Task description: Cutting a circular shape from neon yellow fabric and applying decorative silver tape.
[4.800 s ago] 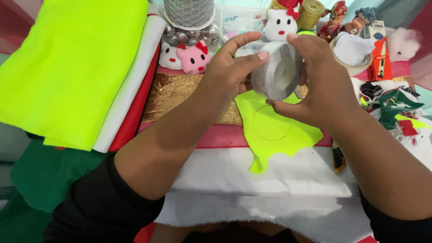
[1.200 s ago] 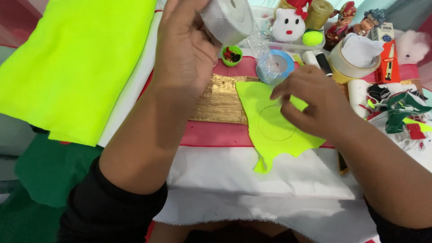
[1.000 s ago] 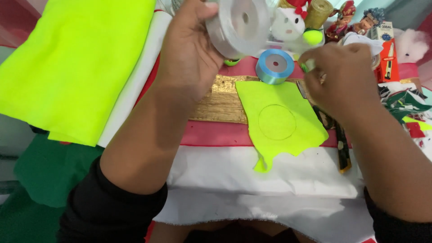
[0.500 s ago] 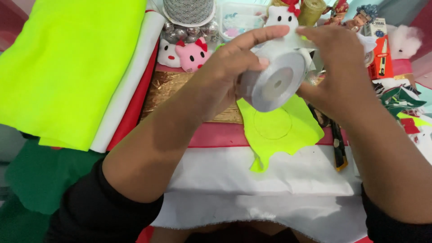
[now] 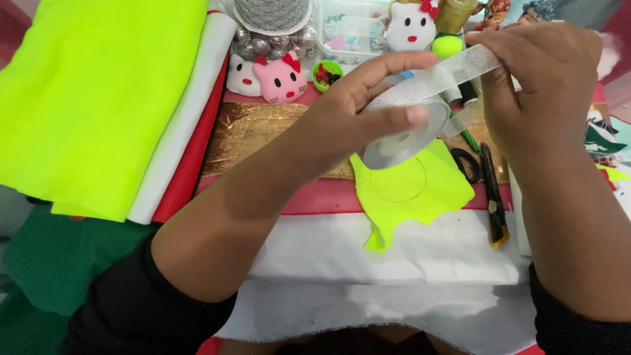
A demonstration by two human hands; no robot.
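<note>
The left hand (image 5: 368,105) is gripping a spool of silver ribbon (image 5: 404,135) above the yellow felt piece (image 5: 420,190). The right hand (image 5: 545,85), at three o'clock of the spool, is pinching the ribbon's loose end (image 5: 453,72).

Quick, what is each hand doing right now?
Left hand: closed around the silver ribbon spool.
Right hand: pinching the loose ribbon end pulled off that spool.

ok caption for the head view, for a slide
Left hand holds a ribbon spool while right hand pulls its mesh ribbon above neon felt.
</note>
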